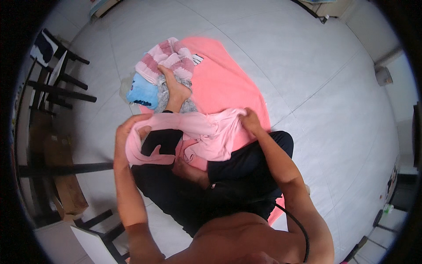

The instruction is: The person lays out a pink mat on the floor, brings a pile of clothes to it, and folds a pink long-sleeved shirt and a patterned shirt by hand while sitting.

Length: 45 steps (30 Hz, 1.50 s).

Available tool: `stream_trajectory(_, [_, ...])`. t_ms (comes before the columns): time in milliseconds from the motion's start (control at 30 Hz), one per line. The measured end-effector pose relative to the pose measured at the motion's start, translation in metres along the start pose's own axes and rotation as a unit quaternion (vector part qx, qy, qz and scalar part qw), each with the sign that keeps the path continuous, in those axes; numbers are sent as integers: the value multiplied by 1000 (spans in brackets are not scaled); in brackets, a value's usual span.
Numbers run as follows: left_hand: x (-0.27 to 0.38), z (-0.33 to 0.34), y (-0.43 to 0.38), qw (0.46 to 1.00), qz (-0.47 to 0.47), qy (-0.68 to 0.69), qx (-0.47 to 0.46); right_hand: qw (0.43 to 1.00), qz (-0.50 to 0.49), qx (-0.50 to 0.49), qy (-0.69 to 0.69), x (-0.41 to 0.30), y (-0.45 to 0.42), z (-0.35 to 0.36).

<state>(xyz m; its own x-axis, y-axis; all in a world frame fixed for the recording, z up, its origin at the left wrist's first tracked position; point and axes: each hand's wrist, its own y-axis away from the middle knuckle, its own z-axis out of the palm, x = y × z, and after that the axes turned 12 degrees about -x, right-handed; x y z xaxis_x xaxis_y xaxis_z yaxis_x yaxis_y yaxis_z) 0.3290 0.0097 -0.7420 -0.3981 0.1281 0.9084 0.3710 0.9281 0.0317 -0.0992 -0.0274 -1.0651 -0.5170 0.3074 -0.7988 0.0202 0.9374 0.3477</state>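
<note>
A light pink knitted garment (pixel 211 127) is stretched between my two hands above my crossed legs. My left hand (pixel 133 127), at the picture's left, has one end of it looped over the fingers, and a narrow part hangs down below. At the right, my right hand (pixel 250 121) pinches the bunched end. Beneath lies a coral pink blanket (pixel 224 76). Beyond my hands a bare foot rests against a pile: a pink and white striped cloth (pixel 158 61), a blue plush item (pixel 143 90) and grey fluffy fabric (pixel 162 95).
Black-framed chairs (pixel 62 87) stand on the left, with a cardboard box (pixel 71 194) below them. The floor (pixel 313 82) is pale tile. A black cable (pixel 298 224) runs beside my right side. Dark-framed furniture (pixel 389 227) is at the lower right edge.
</note>
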Motion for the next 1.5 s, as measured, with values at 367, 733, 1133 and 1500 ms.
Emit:
stream_trajectory(367, [31, -97, 25, 997, 31, 45, 58, 912, -310, 268, -10, -207, 56, -235])
stream_trajectory(733, [-8, -103, -21, 965, 51, 235, 101, 881, -323, 341, 51, -245, 99, -292])
stream_trajectory(1133, [-22, -116, 68, 987, 42, 8, 153, 852, -434, 289, -46, -170, 248, -313])
stream_trajectory(1500, [-55, -31, -106, 989, 45, 136, 29, 903, -251, 348, 24, -146, 73, -339])
